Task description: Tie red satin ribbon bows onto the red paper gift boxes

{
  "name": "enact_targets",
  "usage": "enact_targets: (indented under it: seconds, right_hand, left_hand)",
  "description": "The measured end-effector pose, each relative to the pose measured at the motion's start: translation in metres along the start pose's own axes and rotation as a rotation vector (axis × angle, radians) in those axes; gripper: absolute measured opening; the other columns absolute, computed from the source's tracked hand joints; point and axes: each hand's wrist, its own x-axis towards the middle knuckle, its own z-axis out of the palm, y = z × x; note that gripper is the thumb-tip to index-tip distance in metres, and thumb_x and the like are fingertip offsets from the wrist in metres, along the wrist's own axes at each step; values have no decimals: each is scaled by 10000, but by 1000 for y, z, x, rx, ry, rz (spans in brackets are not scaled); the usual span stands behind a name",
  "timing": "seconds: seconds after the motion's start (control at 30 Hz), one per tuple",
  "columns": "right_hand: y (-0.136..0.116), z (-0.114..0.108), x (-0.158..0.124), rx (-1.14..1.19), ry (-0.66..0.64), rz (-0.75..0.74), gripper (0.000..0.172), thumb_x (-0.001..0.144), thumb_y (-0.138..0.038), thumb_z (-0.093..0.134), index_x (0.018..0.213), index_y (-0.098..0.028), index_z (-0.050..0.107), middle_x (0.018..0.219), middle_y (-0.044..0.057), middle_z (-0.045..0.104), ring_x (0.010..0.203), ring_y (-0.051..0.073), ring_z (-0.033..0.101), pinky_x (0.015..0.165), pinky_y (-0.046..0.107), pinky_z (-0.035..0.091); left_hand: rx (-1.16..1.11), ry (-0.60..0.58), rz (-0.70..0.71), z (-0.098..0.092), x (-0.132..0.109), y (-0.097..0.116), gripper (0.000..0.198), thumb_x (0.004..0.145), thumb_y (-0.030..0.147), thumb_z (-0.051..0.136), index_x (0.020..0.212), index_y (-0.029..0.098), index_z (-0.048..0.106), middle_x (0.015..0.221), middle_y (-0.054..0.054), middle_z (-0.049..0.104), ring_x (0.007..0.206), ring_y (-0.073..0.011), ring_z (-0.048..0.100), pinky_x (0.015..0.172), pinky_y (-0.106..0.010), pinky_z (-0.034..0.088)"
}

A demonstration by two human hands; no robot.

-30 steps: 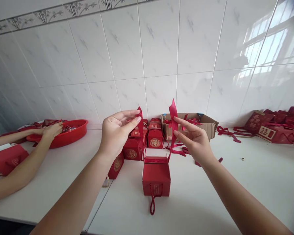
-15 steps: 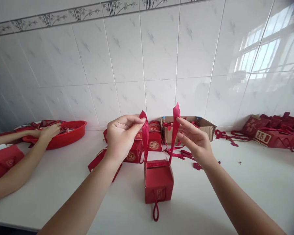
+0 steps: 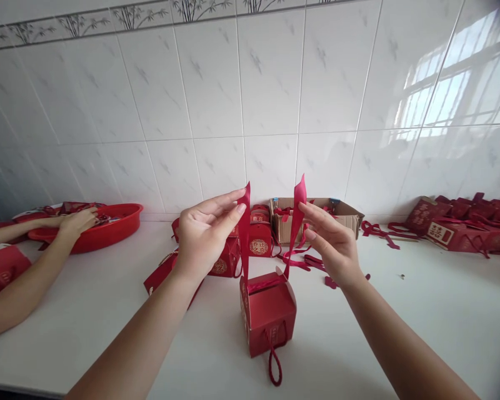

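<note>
Left hand: mine, thumb and fingertips pinched on one side of the red ribbon, centre of frame.
Right hand: mine, fingertips on the ribbon's other end, tip sticking up above them. Looks gripped; thumb pressure hard to judge.
Box: small red box, lower centre, between and below my hands, turned slightly, ribbon running across its top. Can't tell if the base sits fully flat.
Cord: red cord loop hanging off the near face, clear of the ribbon.
Ribbon ends: both upright, near level, rising from opposite sides of the box top.
Technique: I'd match the end heights first, flatten any twist, pull both sides evenly. Uneven pull would likely swing or tip the box; light card may crease if yanked.
Behind: red boxes at centre, carton with ribbon inside just right of them.
Far left: co-worker's hand at a red basin.
</note>
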Motion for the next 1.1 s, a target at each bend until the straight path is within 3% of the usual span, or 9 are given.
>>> enact_targets:
  seconds: [0.27,0.47,0.7,0.97,1.1]
  right_hand:
    - [-3,0,0,-29,-5,9,357,846,-260,587,1193,-342,616,1272,2,588,1261,254,454,1032,455,404]
    - [-2,0,0,-29,-37,20,368,845,-254,584,1201,-342,609,1275,-9,588,1278,247,435,1036,449,400]
    - [-4,-1,0,13,-28,32,361,843,-248,589,1182,-368,617,1273,-21,588,1274,243,438,1023,446,412]
    - [-5,2,0,38,-12,87,338,848,-261,596,1171,-356,626,1268,-15,591,1249,234,469,999,428,448]
    - [-5,8,1,110,44,148,300,840,-259,616,1130,-331,648,1199,-1,637,1124,210,578,919,385,511]
  left_hand:
    - [-1,17,22,1,1,-1,260,666,205,761,925,199,734,915,-50,740,843,-172,683,812,-304,561]
    - [-1,60,49,-1,3,-2,127,663,195,762,788,190,741,842,-35,737,809,-163,684,791,-283,559]
    - [14,80,76,0,4,-1,209,674,187,755,881,203,733,891,-29,740,813,-155,682,775,-275,562]
    - [16,30,44,0,2,0,245,680,213,751,923,195,726,940,-48,735,848,-172,682,821,-305,556]
    - [38,-72,54,0,2,-2,275,718,207,722,992,189,709,937,-59,730,811,-158,674,790,-294,559]
